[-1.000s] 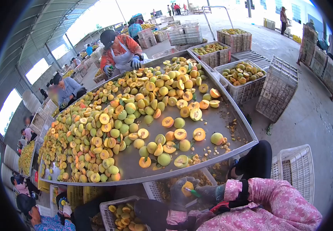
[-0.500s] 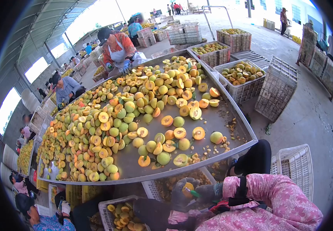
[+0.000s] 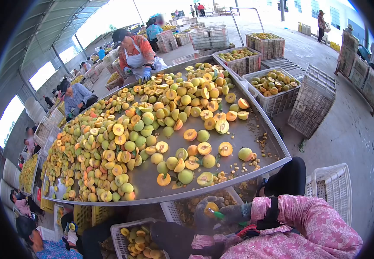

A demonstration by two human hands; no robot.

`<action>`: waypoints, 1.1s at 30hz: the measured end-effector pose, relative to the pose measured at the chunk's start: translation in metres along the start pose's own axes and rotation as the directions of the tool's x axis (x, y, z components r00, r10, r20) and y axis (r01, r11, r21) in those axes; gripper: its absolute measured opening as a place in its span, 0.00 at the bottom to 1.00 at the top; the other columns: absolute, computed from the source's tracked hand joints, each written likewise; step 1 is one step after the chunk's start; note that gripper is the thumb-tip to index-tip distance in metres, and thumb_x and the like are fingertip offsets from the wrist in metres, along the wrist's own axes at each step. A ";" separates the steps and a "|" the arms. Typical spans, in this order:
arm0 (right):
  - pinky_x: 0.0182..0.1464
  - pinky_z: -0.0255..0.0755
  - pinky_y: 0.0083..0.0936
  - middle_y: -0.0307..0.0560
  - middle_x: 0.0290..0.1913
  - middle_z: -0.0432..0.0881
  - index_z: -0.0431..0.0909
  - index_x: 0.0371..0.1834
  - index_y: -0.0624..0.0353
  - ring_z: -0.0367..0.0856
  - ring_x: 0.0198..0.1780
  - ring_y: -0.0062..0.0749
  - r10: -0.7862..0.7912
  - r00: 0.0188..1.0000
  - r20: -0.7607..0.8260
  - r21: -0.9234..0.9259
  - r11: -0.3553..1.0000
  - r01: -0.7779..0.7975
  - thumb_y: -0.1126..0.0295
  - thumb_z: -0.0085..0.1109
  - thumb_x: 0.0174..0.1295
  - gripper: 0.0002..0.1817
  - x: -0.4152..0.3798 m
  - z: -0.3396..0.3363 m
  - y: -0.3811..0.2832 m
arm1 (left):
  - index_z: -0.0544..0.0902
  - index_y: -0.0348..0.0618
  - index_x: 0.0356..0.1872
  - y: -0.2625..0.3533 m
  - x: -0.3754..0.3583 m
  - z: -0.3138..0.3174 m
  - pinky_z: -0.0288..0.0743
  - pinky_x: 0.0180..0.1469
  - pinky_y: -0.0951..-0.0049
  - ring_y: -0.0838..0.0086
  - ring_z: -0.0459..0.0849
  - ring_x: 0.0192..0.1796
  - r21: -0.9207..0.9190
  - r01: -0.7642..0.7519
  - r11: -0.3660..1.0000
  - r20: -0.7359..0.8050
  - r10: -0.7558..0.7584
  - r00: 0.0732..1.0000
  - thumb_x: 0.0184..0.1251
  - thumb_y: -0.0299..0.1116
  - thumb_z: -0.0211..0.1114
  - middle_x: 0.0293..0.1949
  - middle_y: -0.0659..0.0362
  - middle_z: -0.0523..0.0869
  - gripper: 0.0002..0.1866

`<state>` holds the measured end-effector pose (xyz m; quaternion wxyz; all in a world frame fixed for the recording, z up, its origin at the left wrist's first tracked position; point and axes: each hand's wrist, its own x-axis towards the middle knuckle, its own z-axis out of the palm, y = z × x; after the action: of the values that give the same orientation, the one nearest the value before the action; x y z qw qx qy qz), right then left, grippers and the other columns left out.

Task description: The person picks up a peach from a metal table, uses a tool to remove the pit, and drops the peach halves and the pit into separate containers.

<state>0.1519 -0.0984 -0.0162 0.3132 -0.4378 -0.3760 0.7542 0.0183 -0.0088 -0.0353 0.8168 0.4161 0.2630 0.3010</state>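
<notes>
Below the near edge of the metal table (image 3: 238, 178), my left hand (image 3: 203, 218), in a dark glove, holds a halved yellow-orange fruit (image 3: 210, 209). Close on its right, my right hand (image 3: 234, 213), also gloved, grips a green-handled tool (image 3: 218, 214) whose end touches the fruit. Under my hands sits a white crate (image 3: 171, 211) with pits and scraps in it. Whole and halved fruits (image 3: 113, 151) are heaped over the left and middle of the table, with loose pits near its right corner.
A crate of fruit halves (image 3: 120, 241) stands at lower left, a white crate (image 3: 331, 190) at right. Across the table a person in an orange top (image 3: 141, 54) handles fruit; a person in blue (image 3: 53, 248) works at lower left. Stacked crates (image 3: 312, 101) stand beyond the right edge.
The view has shifted slightly. The fruit in my left hand sits a little higher and is turned somewhat, with the tool still against it. The person across the table has moved their hands.
</notes>
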 end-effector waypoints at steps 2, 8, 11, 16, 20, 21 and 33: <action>0.22 0.68 0.17 0.37 0.27 0.74 0.70 0.42 0.56 0.74 0.26 0.18 0.142 0.990 -0.018 0.155 0.978 -0.137 0.69 0.54 0.61 0.09 0.001 0.003 -0.004 | 0.76 0.34 0.44 -0.010 0.001 -0.008 0.77 0.45 0.74 0.70 0.84 0.40 -0.196 0.071 0.978 0.020 -0.069 0.997 0.68 0.35 0.49 0.38 0.52 0.85 0.14; 0.17 0.65 0.16 0.36 0.23 0.73 0.72 0.33 0.57 0.71 0.18 0.18 0.044 0.999 0.000 0.353 0.935 -0.041 0.70 0.53 0.61 0.04 -0.019 0.031 -0.037 | 0.74 0.36 0.46 0.025 -0.011 0.033 0.78 0.45 0.61 0.61 0.81 0.38 -0.143 -0.071 0.987 -0.158 0.048 0.986 0.68 0.47 0.48 0.42 0.46 0.81 0.21; 0.15 0.63 0.15 0.36 0.22 0.72 0.72 0.31 0.57 0.68 0.14 0.17 -0.029 0.999 -0.020 0.471 0.881 0.035 0.70 0.54 0.59 0.04 -0.012 0.035 -0.029 | 0.73 0.38 0.47 0.025 -0.006 0.047 0.77 0.46 0.62 0.61 0.80 0.40 -0.376 -0.152 0.914 -0.321 0.025 0.947 0.68 0.48 0.49 0.44 0.48 0.81 0.21; 0.16 0.65 0.19 0.38 0.23 0.73 0.71 0.33 0.59 0.72 0.16 0.22 0.095 0.978 -0.188 0.200 0.978 -0.057 0.67 0.56 0.57 0.08 -0.002 0.033 -0.024 | 0.73 0.39 0.50 -0.011 0.004 0.010 0.76 0.47 0.62 0.62 0.79 0.42 -0.032 -0.196 0.980 -0.372 0.171 0.912 0.67 0.45 0.52 0.46 0.49 0.80 0.20; 0.26 0.72 0.37 0.51 0.27 0.78 0.69 0.39 0.61 0.81 0.27 0.46 -0.350 0.885 -0.305 -0.795 0.605 -0.035 0.65 0.58 0.55 0.14 0.009 0.034 -0.009 | 0.72 0.38 0.52 -0.014 -0.002 -0.007 0.75 0.48 0.66 0.63 0.79 0.43 0.975 -0.127 0.184 -0.015 0.621 0.783 0.67 0.38 0.53 0.45 0.51 0.79 0.18; 0.26 0.72 0.37 0.51 0.27 0.78 0.69 0.39 0.61 0.81 0.27 0.46 -0.353 0.885 -0.304 -0.795 0.605 -0.032 0.65 0.58 0.55 0.14 0.012 0.031 -0.004 | 0.72 0.38 0.52 -0.012 -0.001 -0.009 0.75 0.48 0.66 0.63 0.79 0.43 0.975 -0.128 0.181 -0.013 0.623 0.782 0.67 0.38 0.53 0.45 0.51 0.79 0.18; 0.38 0.70 0.47 0.59 0.32 0.79 0.66 0.42 0.60 0.79 0.37 0.58 -0.337 0.826 -0.452 -0.787 0.587 -0.192 0.59 0.54 0.58 0.17 0.008 0.012 0.004 | 0.72 0.35 0.56 0.051 -0.017 -0.017 0.74 0.53 0.52 0.56 0.78 0.49 -0.750 -0.060 0.658 -0.255 -0.204 0.945 0.61 0.45 0.50 0.52 0.44 0.77 0.27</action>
<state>0.1371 -0.0980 -0.0193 0.2076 -0.7142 -0.5851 0.3232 -0.0189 0.0122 0.0021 0.8732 -0.0219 0.2598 0.4118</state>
